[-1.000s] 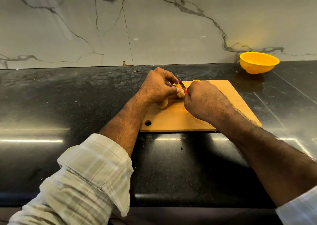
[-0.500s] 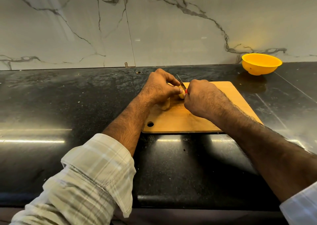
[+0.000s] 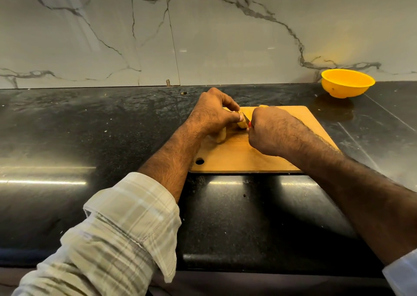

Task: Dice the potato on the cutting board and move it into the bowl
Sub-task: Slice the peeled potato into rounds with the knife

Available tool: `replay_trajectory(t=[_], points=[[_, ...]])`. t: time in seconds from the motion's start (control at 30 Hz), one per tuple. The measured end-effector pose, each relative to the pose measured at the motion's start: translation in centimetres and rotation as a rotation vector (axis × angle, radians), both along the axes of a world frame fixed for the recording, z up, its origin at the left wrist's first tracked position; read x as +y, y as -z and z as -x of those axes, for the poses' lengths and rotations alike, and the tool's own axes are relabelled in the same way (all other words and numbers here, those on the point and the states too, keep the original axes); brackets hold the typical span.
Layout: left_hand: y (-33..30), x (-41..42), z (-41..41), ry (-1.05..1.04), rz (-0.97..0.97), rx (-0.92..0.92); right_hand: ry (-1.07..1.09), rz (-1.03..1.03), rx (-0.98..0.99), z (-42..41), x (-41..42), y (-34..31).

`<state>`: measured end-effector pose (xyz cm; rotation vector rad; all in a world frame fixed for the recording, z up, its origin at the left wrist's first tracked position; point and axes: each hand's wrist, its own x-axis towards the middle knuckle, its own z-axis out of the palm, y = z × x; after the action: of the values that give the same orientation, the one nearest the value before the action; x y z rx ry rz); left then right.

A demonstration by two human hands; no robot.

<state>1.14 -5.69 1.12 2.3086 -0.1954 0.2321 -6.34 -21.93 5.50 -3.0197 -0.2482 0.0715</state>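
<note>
A wooden cutting board (image 3: 259, 160) lies on the black counter. My left hand (image 3: 212, 115) pinches a piece of pale yellow potato (image 3: 242, 123) on the board, fingers curled over it. Another potato piece (image 3: 221, 136) shows under the left palm, and a small bit (image 3: 262, 106) peeks out beyond my right hand. My right hand (image 3: 273, 131) grips a knife; only a sliver of its red handle (image 3: 249, 124) and a short piece of blade by the potato show. The yellow bowl (image 3: 347, 82) stands at the far right against the wall, apart from the board.
The glossy black counter (image 3: 90, 138) stretches left and toward me, ending at a front edge (image 3: 225, 264). A marble wall (image 3: 203, 36) rises right behind the counter. The board has a hanging hole (image 3: 199, 161) at its near left corner.
The knife blade has come down into the potato, so less of it shows above my hands. Both hands stay in the same place on the board.
</note>
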Motion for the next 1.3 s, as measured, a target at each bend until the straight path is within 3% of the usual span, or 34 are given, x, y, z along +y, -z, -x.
replay_trajectory(t=[0.47,0.8,1.3], points=[[0.1,0.7,-0.4,-0.022,-0.022,0.013,-0.079,0.031,0.087,-0.2,-0.4,1.5],[0.2,0.6,-0.2,0.011,0.008,0.010,-0.010,-0.114,-0.012,-0.3,-1.6,1.3],[-0.4,1.6,-0.1,0.056,-0.030,0.026,0.027,-0.053,0.067,-0.4,-1.2,1.7]])
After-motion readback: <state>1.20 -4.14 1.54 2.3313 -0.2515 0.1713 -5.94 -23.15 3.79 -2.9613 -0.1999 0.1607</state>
